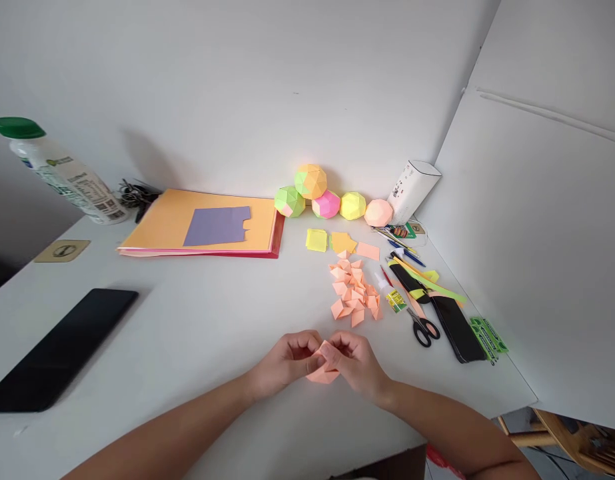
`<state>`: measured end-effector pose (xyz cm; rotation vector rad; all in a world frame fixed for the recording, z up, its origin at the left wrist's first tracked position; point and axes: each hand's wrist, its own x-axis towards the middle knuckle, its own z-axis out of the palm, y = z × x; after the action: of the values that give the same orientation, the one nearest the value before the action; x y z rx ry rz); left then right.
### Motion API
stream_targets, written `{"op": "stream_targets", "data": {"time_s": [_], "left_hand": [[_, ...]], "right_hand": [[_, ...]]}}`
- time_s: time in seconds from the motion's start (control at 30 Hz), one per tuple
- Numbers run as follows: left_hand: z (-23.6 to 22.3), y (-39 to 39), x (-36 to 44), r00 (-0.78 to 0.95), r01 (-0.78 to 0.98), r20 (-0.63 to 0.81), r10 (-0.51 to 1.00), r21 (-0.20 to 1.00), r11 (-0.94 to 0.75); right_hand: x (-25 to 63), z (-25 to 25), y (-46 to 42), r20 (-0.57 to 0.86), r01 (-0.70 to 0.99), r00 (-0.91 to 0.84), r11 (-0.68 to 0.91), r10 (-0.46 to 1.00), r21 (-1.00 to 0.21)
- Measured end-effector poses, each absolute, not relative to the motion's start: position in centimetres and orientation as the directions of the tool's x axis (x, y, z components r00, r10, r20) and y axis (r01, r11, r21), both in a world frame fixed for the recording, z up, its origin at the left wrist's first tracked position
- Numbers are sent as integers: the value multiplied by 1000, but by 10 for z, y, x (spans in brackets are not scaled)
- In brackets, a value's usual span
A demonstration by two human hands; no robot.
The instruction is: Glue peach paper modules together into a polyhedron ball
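Close to the table's front edge, my left hand point(292, 358) and my right hand point(356, 363) meet around a peach folded-paper piece point(323, 377). Both pinch it between thumb and fingers, and my fingers cover much of it. Just beyond them lies a loose pile of peach folded paper units point(354, 290). Five faceted paper balls stand by the wall, among them a yellow ball point(352, 206), a pink ball point(326, 204) and a peach ball point(378, 213).
Right of the pile are a glue bottle point(394, 299), scissors point(425, 329) and a black phone-like slab point(457, 327). A stack of coloured paper point(157, 223) lies at the back left. A black tablet point(62, 350) and a green-capped bottle point(70, 177) occupy the left.
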<state>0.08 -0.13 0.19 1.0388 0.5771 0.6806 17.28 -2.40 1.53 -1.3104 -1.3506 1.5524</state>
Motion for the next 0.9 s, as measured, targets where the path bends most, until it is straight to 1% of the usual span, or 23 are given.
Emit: {"op": "stream_targets", "data": {"time_s": [0.17,0.27,0.47,0.73,0.9], "left_hand": [[-2,0,-1,649,-217,-136,748,910,353],[-4,-1,-2,652,-219,-131,747,910,351],[-4,-4,-1,652,-193,-127,747,926,326],[-2,-4,0,658,-171,-143,739,927,332],[-4,-3,0,672,-144,-128,730,944,297]], "right_hand": [[178,23,-19,-226,204,-338,-163,914,-965],[181,26,-18,-250,255,-369,-161,895,-953],[183,21,-19,-292,222,-353,-224,889,-949],[185,13,-21,-289,246,-398,-202,871,-948],[187,10,-23,-249,265,-397,-150,883,-953]]}}
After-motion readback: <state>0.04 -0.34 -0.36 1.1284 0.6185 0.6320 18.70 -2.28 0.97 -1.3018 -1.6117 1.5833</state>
